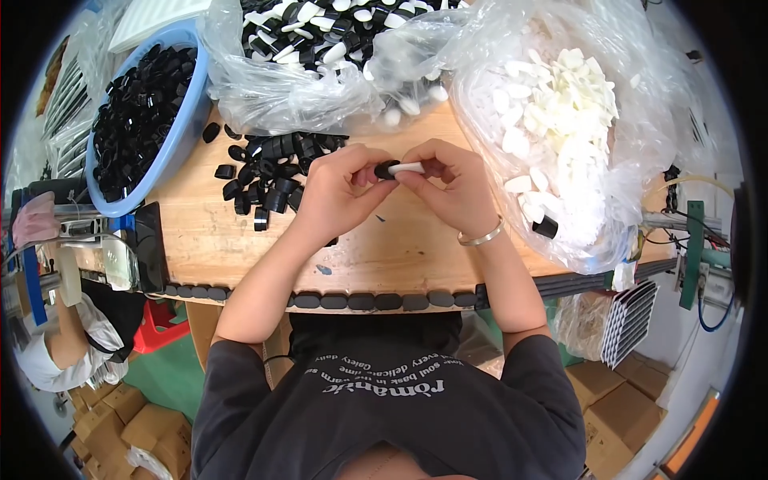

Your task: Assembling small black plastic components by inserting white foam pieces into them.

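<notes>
Black cap (386, 170) and white stick (410, 168) pinched between raised hands (396, 192).

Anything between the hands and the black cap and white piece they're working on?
Nothing visible. The left hand pinches the black cap and the right hand holds the white piece; the two parts meet between the fingertips, above the wooden table.

A wooden table (216, 240) fills the middle, with a dark edge along its front. The floor (172, 376) under it is green on the left. A red stool (156, 326) stands there. Brown cardboard boxes (120, 424) sit low on the left, and more boxes (616, 408) on the right. Grey metal rails (680, 224) stick out at the right side. The light is bright and even.
</notes>
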Demonstrator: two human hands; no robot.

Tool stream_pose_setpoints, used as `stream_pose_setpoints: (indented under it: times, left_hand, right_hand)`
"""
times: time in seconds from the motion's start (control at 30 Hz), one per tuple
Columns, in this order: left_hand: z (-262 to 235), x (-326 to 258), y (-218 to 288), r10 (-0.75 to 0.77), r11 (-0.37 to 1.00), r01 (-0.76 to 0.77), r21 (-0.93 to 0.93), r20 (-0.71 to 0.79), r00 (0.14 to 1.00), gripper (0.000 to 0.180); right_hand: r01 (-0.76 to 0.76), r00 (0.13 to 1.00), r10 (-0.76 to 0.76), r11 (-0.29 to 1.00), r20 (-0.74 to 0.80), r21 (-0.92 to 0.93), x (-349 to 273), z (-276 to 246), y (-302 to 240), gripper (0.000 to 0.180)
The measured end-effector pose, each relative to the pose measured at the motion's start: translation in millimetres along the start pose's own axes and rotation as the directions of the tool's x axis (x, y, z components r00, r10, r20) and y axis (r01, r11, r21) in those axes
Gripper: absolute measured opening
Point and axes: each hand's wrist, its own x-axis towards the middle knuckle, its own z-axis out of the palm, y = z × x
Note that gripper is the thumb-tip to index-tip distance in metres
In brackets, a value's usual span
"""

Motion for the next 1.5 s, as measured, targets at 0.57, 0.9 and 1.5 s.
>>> stream_pose_setpoints:
  times: [0.57, 0.9, 1.5]
  left_hand:
    - [6.2, -6.3, -7.1, -0.144, 0.973, 0.123, -0.193, -0.098, 0.985, 0.013]
    - [9.9, -2.2, -7.2, 0.013, 0.988, -0.044, -0.147, -0.2, 0.98, 0.011]
    - [14.0, -8.6, -3.1, -0.147, 0.882, 0.068, -0.467, -0.134, 0.98, 0.008]
  right_hand:
    - [-0.117, 0.993, 0.11, 0.818, 0.046, 0.564, 5.3, 15.7, 18.2, 0.033]
    - [0.029, 0.999, -0.019, 0.913, -0.031, 0.406, 2.3, 24.8, 17.7, 0.029]
    - [0.114, 0.965, 0.015, 0.874, -0.261, 0.472, 0.3, 32.2, 4.4, 0.051]
